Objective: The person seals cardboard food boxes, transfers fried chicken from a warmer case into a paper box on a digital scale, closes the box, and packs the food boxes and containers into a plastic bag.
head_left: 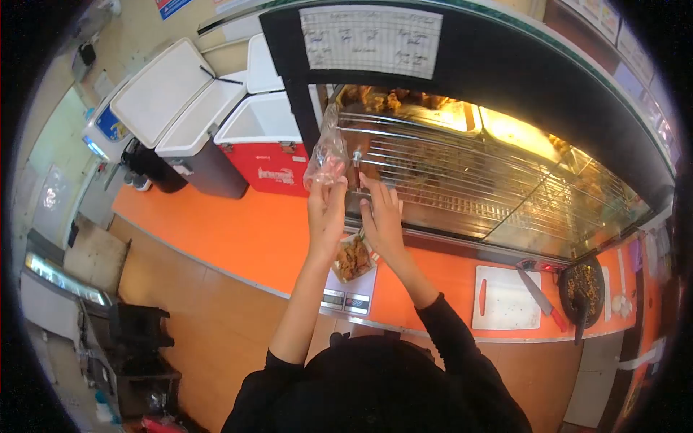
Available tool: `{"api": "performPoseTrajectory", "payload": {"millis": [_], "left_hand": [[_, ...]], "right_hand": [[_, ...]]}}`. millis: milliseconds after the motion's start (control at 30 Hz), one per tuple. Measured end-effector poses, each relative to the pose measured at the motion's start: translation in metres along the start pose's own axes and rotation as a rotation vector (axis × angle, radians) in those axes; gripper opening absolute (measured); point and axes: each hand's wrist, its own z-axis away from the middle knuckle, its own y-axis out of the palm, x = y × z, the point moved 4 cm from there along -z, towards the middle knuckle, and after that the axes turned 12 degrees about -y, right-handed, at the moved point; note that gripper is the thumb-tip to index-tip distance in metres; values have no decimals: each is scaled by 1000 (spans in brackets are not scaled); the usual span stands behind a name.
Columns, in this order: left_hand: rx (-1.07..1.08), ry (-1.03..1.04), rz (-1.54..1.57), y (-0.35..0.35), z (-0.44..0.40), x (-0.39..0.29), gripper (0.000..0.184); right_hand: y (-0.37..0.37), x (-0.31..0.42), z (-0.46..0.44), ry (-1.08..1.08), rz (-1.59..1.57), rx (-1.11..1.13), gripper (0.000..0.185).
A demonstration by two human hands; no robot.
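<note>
Left grip (pixel 326 209) is grasping a plastic bag (pixel 329 153); right grip (pixel 384 220) is showing no determinable hold. Below both, unbagged food (pixel 352 260) is already sitting on a scale (pixel 359 291).

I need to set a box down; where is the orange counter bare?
Bare: the counter before the red cooler, left of the scale; a smaller gap between scale and board. Crowded: the right end, with board, knife and pan.
</note>
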Motion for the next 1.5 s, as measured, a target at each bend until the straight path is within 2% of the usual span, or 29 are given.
{"api": "performPoseTrajectory", "payload": {"millis": [100, 133, 200, 267, 333, 400, 433, 500, 533, 600, 700, 733, 800, 833, 867, 900, 933, 1000, 1033, 1067, 1100, 1167, 1200, 1267, 1333, 1367, 1400, 1433, 1500], "left_hand": [[-13, -63, -163, -24, 11, -16, 28], [-15, -65, -164, -34, 20, -12, 28], [-173, 72, -204, -64, 40, 5, 24], [-385, 7, -477, -103, 62, 64, 30], [-318, -130, -598, -133, 81, 147, 40], [-191, -552, -751, -151, 104, 216, 48], [-183, -554, -750, -151, 107, 235, 48], [-90, -626, -561, -142, 121, 266, 43], [-83, -638, -562, -132, 124, 256, 43], [-86, -436, -470, -107, 118, 222, 40], [-7, -354, -639, -70, 117, 199, 32], [65, -292, -750, -56, 116, 201, 31], [105, -321, -718, -31, 113, 242, 28], [174, -297, -672, -13, 114, 258, 28], [244, -269, -625, 4, 114, 272, 28], [318, -355, -473, 26, 118, 273, 28], [354, -357, -469, 35, 120, 281, 28], [496, -222, -721, 61, 122, 294, 34], [527, -215, -710, 78, 128, 279, 34], [465, -103, -838, 87, 140, 258, 40], [397, 10, -960, 98, 148, 227, 46], [997, 205, -896, 125, 169, 177, 69], [1015, 210, -890, 122, 176, 181, 69], [1299, 310, -794, 107, 211, 196, 63], [1334, 235, -767, 93, 214, 210, 58], [1354, 161, -745, 86, 211, 216, 54], [1360, 165, -748, 85, 206, 211, 54], [1394, 251, -799, 84, 202, 202, 45], [1435, 335, -849, 76, 197, 196, 37]], "right_hand": [[8, 2, -8, -16, -93, 91, 45], [9, -3, -8, -15, -95, 93, 45], [16, -15, -5, -72, -156, 242, 41], [7, -15, 2, -84, -131, 280, 40], [2, -19, 21, -93, -108, 317, 39], [2, -41, 51, -33, 238, 206, 43], [8, -52, 62, -27, 245, 206, 43], [20, -83, 97, 425, 99, 392, 54], [13, -83, 104, 437, 102, 397, 54], [-7, -81, 110, 429, -62, 284, 63], [-78, -56, 120, 462, -186, 184, 58], [-94, -60, 138, 484, -176, 176, 58], [-134, -61, 171, 342, 54, 153, 49], [-149, -62, 191, 364, 77, 148, 49], [-161, -64, 212, 425, 104, 141, 44], [-171, -65, 232, 485, 129, 129, 40], [-178, -60, 246, 504, 152, 111, 40], [-183, -59, 281, 841, -42, 73, 41], [-180, -58, 292, 849, -60, 46, 50], [-190, -57, 304, 858, -38, 26, 50], [-201, -35, 284, 899, -123, 133, 55], [-206, -15, 278, 925, -173, 280, 60], [-210, -13, 279, 935, -165, 265, 60], [-213, -3, 275, 636, 260, 609, 53], [-214, -4, 271, 555, 337, 555, 46], [-215, -2, 266, 477, 397, 625, 42], [-215, -2, 262, 397, 455, 695, 39], [-216, -10, 262, 402, 454, 690, 39], [-203, -20, 271, -100, 287, 708, 30]]}}
